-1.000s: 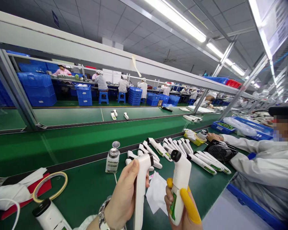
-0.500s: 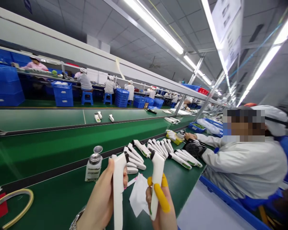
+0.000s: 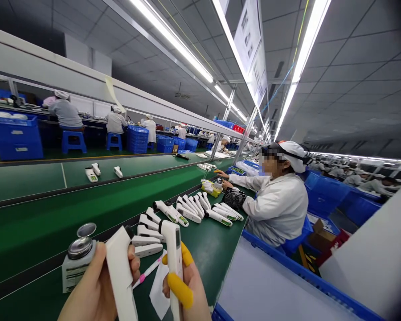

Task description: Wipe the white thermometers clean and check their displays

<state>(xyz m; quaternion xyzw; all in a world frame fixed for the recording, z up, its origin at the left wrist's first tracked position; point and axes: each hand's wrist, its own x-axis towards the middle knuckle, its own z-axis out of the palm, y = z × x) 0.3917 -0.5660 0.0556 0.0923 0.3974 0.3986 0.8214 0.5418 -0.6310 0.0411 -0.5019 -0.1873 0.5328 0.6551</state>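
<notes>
My left hand [image 3: 93,287] grips a white handheld thermometer [image 3: 120,269] upright at the bottom of the view. My right hand [image 3: 187,290], with yellow finger cots on thumb and finger, holds a second white thermometer [image 3: 174,249] beside it, its head turned left. Behind both, a row of several similar white thermometers [image 3: 187,211] lies on the green bench [image 3: 207,245]. A small white bottle with a metal pump top [image 3: 74,263] stands just left of my left hand.
A co-worker in white coat and cap [image 3: 277,200] sits to the right, hands near a black fan [image 3: 234,197] and a yellow tray [image 3: 211,189]. A green conveyor [image 3: 53,209] carries three devices [image 3: 98,171]. White paper [image 3: 157,287] and a pink pen [image 3: 150,269] lie between my hands. Blue bins [image 3: 287,272] edge the bench.
The view has swung right and slightly up; my hands and both thermometers now sit lower left in frame. The right-hand thermometer has turned edge-on. The tape ring has left view.
</notes>
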